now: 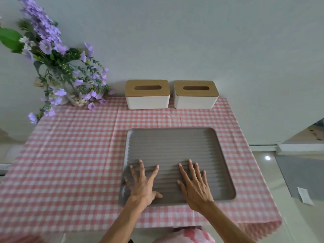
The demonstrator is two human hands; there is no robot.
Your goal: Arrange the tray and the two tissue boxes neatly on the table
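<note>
A grey ribbed tray lies flat on the pink checked tablecloth, right of the table's middle. My left hand rests palm down on the tray's near left part, fingers spread. My right hand lies flat beside it on the near middle of the tray, fingers apart. Neither hand holds anything. Two white tissue boxes with wooden lids stand side by side against the wall behind the tray: the left tissue box and the right tissue box, with a small gap between them.
A glass vase of purple flowers stands at the table's back left corner, its stems leaning over the cloth. The tablecloth covers the whole top. Tiled floor and a grey mat lie to the right of the table.
</note>
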